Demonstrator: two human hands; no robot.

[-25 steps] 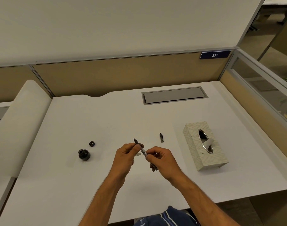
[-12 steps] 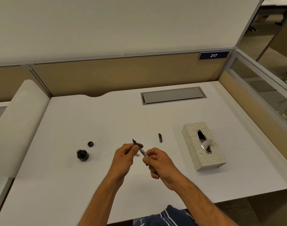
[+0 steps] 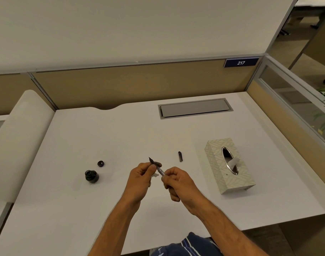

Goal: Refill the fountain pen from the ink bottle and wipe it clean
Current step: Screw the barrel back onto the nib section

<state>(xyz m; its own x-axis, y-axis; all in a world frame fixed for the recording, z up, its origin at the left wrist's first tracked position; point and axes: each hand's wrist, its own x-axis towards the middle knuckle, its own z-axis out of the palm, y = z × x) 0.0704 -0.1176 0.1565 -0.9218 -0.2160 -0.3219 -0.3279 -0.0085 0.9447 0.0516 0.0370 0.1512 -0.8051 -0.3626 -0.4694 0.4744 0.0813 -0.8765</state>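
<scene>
Fountain pen (image 3: 156, 166) is up off the table (image 3: 69, 209), pinched between both hands right in front of the person, nib pointing up and away. Left hand (image 3: 142, 179) is closed around the front section, right hand (image 3: 177, 182) is closed on the back end, looks like the silvery converter part. It's thin and dark with no barrel on it, and too small to tell if there's ink inside.

Biggest risk I'd guess: twisting too hard and squirting ink on the fingers or the white table, or the nib flicking drops. There's a scrap of white under the left hand, maybe tissue, hard to say.

Further out, the ink bottle (image 3: 91, 176) sits open to the left with its cap (image 3: 100, 163) just beside it, so an elbow bump would be messy. A small dark pen piece (image 3: 180, 156) lies loose and could roll. Tissue box (image 3: 229, 165) is off to the right.
</scene>
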